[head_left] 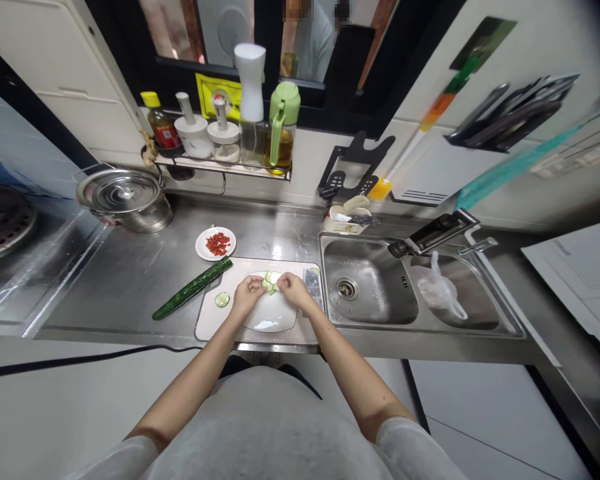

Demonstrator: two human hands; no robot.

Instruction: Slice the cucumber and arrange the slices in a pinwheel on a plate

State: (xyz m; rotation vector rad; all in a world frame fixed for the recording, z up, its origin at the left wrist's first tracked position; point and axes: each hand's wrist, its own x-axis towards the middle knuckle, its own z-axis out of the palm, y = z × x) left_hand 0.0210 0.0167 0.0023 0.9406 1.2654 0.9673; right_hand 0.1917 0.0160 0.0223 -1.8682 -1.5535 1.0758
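Cucumber slices are held above the back part of a white plate, by which the middle of a cutting board at the table's front edge is covered. Their left side is pinched by the fingers of the left hand, their right side by those of the right hand; the exact fingertip contact cannot be told. A single slice is set near the board's left edge; at its right edge a flat grey item is seen, its kind unclear. The board's back left corner is crowded by the end of a whole cucumber, slanted toward the table's front edge, and by a small plate of red pieces just behind. The right side is bounded by a double sink, where a plastic bag is placed in the right basin. Near the table's back edge, a lidded pot is stood at left, below a bottle-laden rack.
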